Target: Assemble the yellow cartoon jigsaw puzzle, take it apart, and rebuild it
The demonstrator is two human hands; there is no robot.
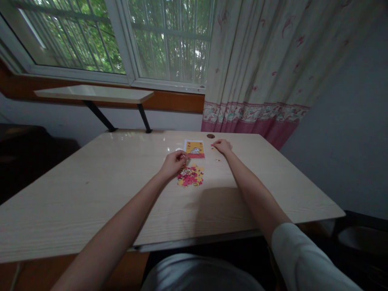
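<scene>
A pile of small jigsaw puzzle pieces, pink, yellow and white, lies on the wooden table. Just beyond it is a picture card with a yellow ground, a white figure and a red band. My left hand hovers at the pile's left edge and the card's near corner, fingers pinched; whatever is between them is too small to make out. Over on the right, my right hand is closed with its fingertips on a pink puzzle piece. A few loose pieces lie just below that hand.
The pale table runs back to the wall. A raised shelf on black legs stands at its back left. Behind the card is a round cable hole. A floral curtain hangs at the back right, beside a barred window.
</scene>
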